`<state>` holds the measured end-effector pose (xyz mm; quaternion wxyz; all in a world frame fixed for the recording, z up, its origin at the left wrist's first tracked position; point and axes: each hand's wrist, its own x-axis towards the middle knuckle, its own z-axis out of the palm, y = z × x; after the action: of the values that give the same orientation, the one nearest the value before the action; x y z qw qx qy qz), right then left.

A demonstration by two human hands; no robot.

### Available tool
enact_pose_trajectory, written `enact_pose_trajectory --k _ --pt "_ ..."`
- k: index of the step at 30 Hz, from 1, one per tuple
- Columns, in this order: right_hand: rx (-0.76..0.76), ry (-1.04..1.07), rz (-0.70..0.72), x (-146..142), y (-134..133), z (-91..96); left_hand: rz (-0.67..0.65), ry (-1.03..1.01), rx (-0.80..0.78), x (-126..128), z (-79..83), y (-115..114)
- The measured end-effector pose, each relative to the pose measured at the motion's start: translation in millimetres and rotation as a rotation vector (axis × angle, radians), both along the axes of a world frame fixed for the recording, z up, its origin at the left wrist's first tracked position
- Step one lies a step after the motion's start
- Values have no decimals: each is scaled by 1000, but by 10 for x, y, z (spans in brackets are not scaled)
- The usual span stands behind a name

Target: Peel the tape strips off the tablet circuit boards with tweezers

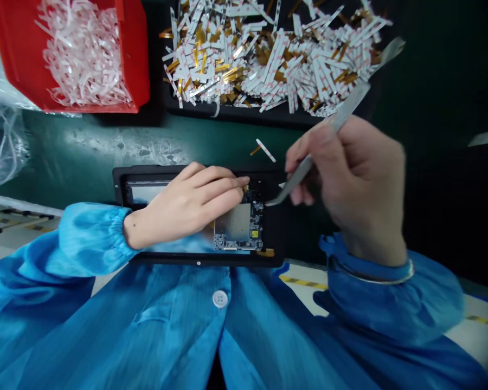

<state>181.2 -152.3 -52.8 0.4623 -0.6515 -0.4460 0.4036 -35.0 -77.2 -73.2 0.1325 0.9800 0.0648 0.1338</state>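
My left fingers (223,187) lie extended, pressing the circuit board (244,222) in the black frame (199,259). Right fingers (296,160) pinch steel tweezers (333,130), tips at the board's right edge.

on the mat (106,146) before me sits a device frame (199,261) holding a circuit board (239,227), my left hand (183,203) over it. behind lies a tray (228,111) of flex strips (268,65), a bin (142,70) of shredded film (81,59) to its left, one loose strip (265,150) between tray and frame.
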Motion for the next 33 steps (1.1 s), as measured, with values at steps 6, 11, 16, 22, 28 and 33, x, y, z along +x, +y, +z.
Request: enact_pose_trajectory --k 6,11,16,22,28,33 --pt "-80 241 123 17 22 -168 6 64 98 -29 21 -40" --pt "-95 251 93 10 2 -173 -4 67 81 -40 34 -44" --pt "-83 260 37 -1 5 -162 0 89 91 -63 63 -47" --pt "-78 281 69 -9 28 -165 -4 103 95 -86 76 -65" --pt "-83 294 -1 -55 31 -160 16 109 83 -90 79 -71" --pt "-73 283 -18 -52 33 -146 81 103 69 -108 90 -92"
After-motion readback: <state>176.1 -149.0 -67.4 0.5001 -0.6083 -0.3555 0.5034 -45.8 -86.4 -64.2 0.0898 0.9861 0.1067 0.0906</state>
